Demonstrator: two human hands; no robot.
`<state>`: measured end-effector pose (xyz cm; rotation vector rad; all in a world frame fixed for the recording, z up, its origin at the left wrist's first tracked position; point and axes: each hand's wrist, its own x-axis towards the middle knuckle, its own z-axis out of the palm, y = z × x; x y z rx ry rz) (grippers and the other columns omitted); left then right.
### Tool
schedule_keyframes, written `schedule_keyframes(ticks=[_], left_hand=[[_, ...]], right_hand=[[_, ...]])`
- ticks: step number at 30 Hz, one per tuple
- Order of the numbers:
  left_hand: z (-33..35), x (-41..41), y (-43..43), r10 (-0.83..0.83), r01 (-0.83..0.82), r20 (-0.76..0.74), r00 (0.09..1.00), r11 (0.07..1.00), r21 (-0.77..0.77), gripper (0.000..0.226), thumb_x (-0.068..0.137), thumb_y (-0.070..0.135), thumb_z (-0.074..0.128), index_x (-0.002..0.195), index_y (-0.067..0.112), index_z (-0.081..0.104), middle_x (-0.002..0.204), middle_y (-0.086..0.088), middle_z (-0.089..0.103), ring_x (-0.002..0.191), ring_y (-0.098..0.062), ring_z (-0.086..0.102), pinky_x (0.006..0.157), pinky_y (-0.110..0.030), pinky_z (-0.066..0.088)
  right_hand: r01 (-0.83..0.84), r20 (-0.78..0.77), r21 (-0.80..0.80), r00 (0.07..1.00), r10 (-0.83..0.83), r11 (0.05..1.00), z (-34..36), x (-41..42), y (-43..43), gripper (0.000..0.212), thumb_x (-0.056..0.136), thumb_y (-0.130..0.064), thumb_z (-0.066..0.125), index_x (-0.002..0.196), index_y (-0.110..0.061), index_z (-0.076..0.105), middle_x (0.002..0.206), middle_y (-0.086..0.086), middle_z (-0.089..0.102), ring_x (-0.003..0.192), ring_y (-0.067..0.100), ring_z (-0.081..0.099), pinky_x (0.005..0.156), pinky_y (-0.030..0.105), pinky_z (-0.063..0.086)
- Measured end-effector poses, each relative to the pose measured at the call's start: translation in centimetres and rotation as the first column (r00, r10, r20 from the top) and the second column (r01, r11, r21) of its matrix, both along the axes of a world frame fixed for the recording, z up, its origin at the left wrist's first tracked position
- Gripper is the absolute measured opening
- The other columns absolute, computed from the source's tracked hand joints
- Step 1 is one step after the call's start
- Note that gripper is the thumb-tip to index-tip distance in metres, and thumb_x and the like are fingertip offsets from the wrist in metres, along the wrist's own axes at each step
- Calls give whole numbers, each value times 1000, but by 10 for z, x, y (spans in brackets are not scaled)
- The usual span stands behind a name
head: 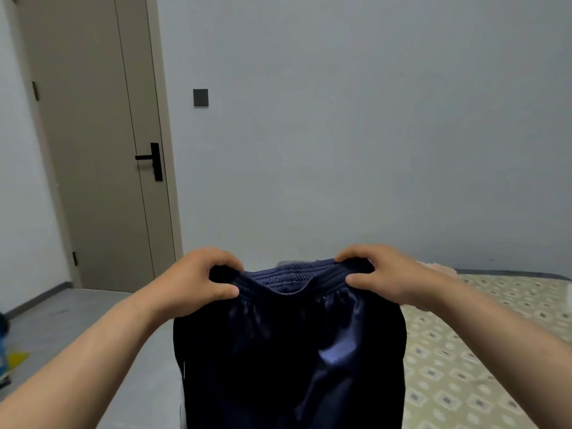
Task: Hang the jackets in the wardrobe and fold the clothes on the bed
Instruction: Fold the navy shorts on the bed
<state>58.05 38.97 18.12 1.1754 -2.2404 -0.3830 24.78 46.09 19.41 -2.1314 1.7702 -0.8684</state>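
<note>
The fingers (227,262) of the left hand (198,280) are curled over the top of an elastic waistband (294,278), with the thumb pressed against its near face, so the hand pinches the left end of the band. The right hand (383,274) does the same at the right end: its fingers hook over the far side of the band and the thumb clamps the near side. Between the two grips the waistband sags in a shallow curve.

The band belongs to a dark blue garment (278,351) of shiny cloth, held up in the air in front of the person and hanging straight down out of the bottom of the view; whether it is shorts or trousers cannot be told. It hangs over the near left edge of the bed (464,351), which has a pale cover printed with small squares and runs off to the right. A pale pink cloth (439,269) shows just behind the right hand on the far part of the bed.

To the left lies grey floor (77,314), with a yellow scrap (18,359) at the left edge. On the far left stands a closed beige door (93,150) with a black handle (151,159), and a dark switch plate (200,97) sits on the grey wall (371,119) to its right.
</note>
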Motion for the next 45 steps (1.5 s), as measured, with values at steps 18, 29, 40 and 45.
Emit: schedule_keyframes(ticks=[18,29,40,45], left_hand=[[-15,-9,-18,401,2,-548,734,806,592,14,82,8,76,90,3,67,80,-17,74,59,-25,69,53,-31,54],[-52,-89,28,412,250,-737,536,756,605,13,89,13,67,84,1,67,61,-7,67,47,-14,62,41,-17,43],[-87,-75,26,342,475,-799,494,664,578,35,94,8,39,111,9,70,104,-14,75,100,-24,72,86,-36,54],[-111,-71,13,383,83,-818,430,885,458,32,87,2,68,116,14,63,102,-6,69,94,-17,64,78,-23,53]], right_hand=[[164,618,218,740,-266,962,-18,12,-33,9,88,-16,72,84,-11,65,71,7,69,57,18,62,53,25,47],[-53,864,215,475,-165,975,-82,108,-38,16,92,-18,62,93,-10,75,98,19,73,88,25,73,73,39,59],[-17,705,-9,709,19,1000,-103,106,-28,18,96,-25,59,102,-35,72,99,-7,75,92,8,71,81,29,54],[-47,839,46,545,-13,998,-99,102,-31,29,103,-9,45,106,-22,70,101,8,75,94,27,73,85,44,59]])
